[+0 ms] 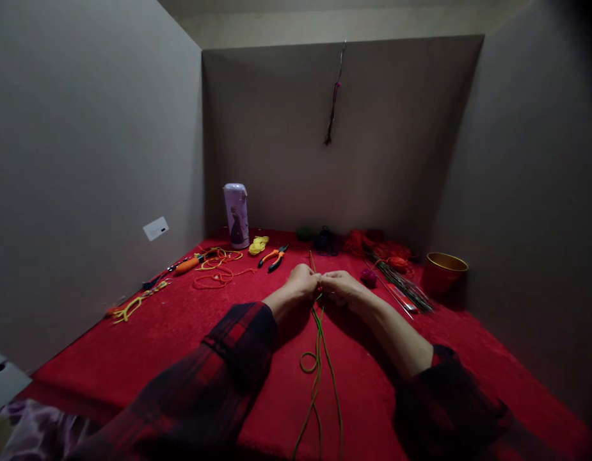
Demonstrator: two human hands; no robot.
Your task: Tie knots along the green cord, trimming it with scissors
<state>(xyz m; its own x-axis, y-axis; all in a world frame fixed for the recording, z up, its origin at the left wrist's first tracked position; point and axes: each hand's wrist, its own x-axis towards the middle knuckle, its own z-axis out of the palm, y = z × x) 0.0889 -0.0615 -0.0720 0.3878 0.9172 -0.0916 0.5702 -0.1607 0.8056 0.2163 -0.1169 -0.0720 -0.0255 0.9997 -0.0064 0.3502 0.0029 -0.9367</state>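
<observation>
Both my hands meet over the middle of a red cloth [146, 339]. My left hand [299, 285] is closed in a pinch, and my right hand [342, 288] is closed in a pinch against it. Between them they grip green cords [319, 358], which trail down the cloth toward me with a small loop partway along. A thin stem runs from my fingertips away toward the back. Dark red plaid sleeves cover both my forearms.
At back left stand a lilac flask [237, 215], yellow cord [258, 244], orange-handled pliers [273, 257], orange cord [219, 266] and an orange tool [186, 264]. Right of my hands are a pink pompom [368, 277], thin wires [404, 287], red yarn [377, 246] and a red pot [442, 272]. Cardboard walls enclose the space.
</observation>
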